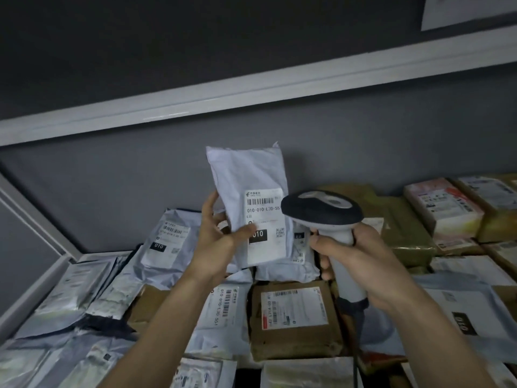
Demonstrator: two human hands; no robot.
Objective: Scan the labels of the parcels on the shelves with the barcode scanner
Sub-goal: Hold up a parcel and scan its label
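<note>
A: Left hand [216, 242]?

B: Lifts a white poly-mailer parcel [251, 191] upright above the shelf pile, thumb across the front by the label [265, 222], fingers curled behind its left edge. Firm pinch grip.

A: Label readable?

B: Barcode on top, "010-010" under it, black "010" block, small QR code. It faces us.

A: Right hand [361, 264]?

B: Wrapped round the pale handle of the barcode scanner [321, 211]. Dark head sits just beside the label's right edge, overlapping it in view. Touching or not, can't tell.

A: Cable?

B: Dark cord [361, 326] drops from the handle base.

A: Below?

B: Shelf [36, 292] packed with parcels. Brown cardboard box [293, 320] with a white label right under the hands, grey mailers [165, 239] left, taped boxes [444, 208] far right. Grey wall behind, white rail [251, 88] across it.
</note>
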